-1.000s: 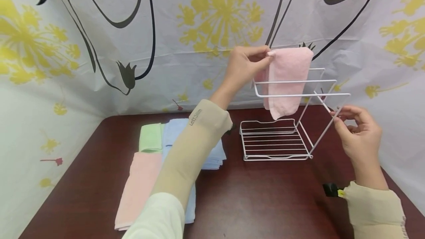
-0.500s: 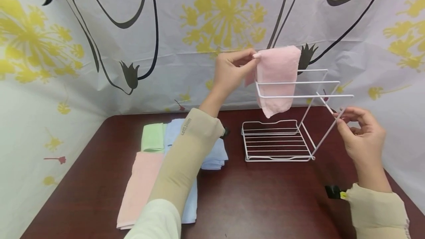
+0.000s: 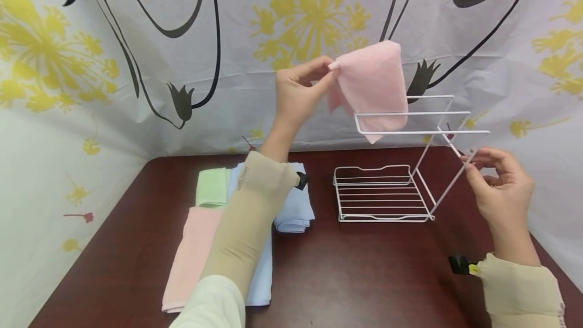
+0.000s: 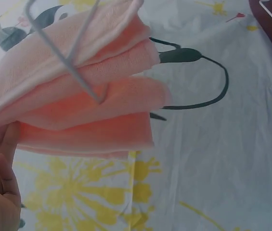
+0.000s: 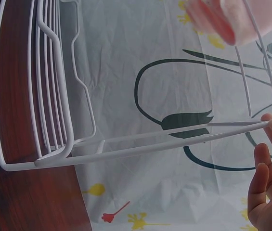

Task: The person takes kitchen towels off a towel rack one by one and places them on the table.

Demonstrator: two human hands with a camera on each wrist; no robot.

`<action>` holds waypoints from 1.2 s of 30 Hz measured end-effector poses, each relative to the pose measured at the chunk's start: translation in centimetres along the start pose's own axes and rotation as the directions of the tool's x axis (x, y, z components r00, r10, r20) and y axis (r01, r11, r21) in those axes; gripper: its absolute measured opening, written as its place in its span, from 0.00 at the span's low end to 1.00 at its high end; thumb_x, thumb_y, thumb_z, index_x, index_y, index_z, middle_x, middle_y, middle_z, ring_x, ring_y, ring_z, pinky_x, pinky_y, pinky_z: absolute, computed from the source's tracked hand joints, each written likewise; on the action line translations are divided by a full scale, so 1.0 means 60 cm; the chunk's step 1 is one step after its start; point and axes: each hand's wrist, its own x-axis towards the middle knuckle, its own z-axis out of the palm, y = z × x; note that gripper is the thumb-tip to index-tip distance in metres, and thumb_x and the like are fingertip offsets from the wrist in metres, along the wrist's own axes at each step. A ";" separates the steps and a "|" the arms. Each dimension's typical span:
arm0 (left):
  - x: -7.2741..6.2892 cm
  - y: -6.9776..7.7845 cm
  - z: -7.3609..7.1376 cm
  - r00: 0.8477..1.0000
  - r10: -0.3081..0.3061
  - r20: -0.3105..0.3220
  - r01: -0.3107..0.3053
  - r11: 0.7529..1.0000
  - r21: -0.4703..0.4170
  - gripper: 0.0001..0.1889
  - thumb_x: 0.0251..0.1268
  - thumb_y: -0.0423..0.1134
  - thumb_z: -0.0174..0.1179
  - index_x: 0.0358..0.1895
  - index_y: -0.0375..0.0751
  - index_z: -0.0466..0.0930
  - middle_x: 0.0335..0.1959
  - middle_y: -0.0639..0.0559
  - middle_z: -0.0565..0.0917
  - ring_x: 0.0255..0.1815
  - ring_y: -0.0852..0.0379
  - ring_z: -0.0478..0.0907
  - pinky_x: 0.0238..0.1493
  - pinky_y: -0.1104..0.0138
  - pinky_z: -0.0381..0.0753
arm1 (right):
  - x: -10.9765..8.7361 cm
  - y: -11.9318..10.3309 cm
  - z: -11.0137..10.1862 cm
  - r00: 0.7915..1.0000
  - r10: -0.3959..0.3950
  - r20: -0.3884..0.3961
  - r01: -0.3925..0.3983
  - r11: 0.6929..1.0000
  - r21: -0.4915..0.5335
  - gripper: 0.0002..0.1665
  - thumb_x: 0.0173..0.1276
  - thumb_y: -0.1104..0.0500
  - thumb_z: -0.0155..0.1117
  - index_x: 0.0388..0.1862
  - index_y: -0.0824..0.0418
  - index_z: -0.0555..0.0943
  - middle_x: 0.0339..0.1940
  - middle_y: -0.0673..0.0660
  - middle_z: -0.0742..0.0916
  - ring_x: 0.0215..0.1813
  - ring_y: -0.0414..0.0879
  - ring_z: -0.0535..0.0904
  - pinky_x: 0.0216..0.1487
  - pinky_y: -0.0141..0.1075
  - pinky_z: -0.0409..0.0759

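Observation:
My left hand pinches one corner of a folded pink towel, which hangs tilted at the left end of the upper rails of a white wire rack. In the left wrist view, the pink towel shows several soft folds, with a blurred rail crossing in front of it. On the other side, my right hand holds the slanted side wire of the rack between thumb and fingers. The right wrist view shows that grip on the rack's wire and part of the pink towel beyond it.
Folded towels lie at the left of the dark wooden table: a green towel, a pink towel and blue towels. My left forearm covers part of them. A patterned sheet hangs behind the table.
My left hand has moved to the left, drawing the pink towel left and up along the rack's top rails; its lower edge now hangs higher. My right hand keeps its hold on the rack.

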 end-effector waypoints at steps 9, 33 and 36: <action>-0.012 0.015 -0.042 0.987 0.089 -0.131 -0.103 0.989 -0.102 0.07 0.55 0.20 0.67 0.36 0.16 0.82 0.29 0.35 0.87 0.28 0.62 0.84 0.32 0.70 0.84 | -0.001 -0.001 0.002 1.000 -0.003 -0.004 0.003 1.000 0.027 0.17 0.57 0.82 0.57 0.46 0.75 0.81 0.32 0.48 0.90 0.38 0.35 0.85 0.23 0.18 0.71; -0.035 0.039 -0.134 0.966 0.165 -0.198 -0.179 0.982 -0.057 0.09 0.57 0.21 0.67 0.35 0.14 0.81 0.32 0.56 0.89 0.34 0.58 0.86 0.41 0.67 0.87 | 0.000 -0.002 0.005 1.000 0.007 -0.016 -0.008 0.997 -0.071 0.17 0.58 0.80 0.58 0.47 0.74 0.82 0.33 0.44 0.90 0.37 0.34 0.83 0.26 0.17 0.74; -0.043 0.041 -0.144 0.968 0.168 -0.187 -0.181 0.982 -0.054 0.10 0.57 0.23 0.67 0.35 0.13 0.80 0.31 0.54 0.89 0.31 0.60 0.85 0.37 0.70 0.86 | -0.001 -0.003 0.005 1.000 0.003 -0.013 -0.004 0.995 -0.098 0.17 0.59 0.79 0.58 0.48 0.74 0.82 0.33 0.44 0.90 0.37 0.33 0.83 0.26 0.17 0.74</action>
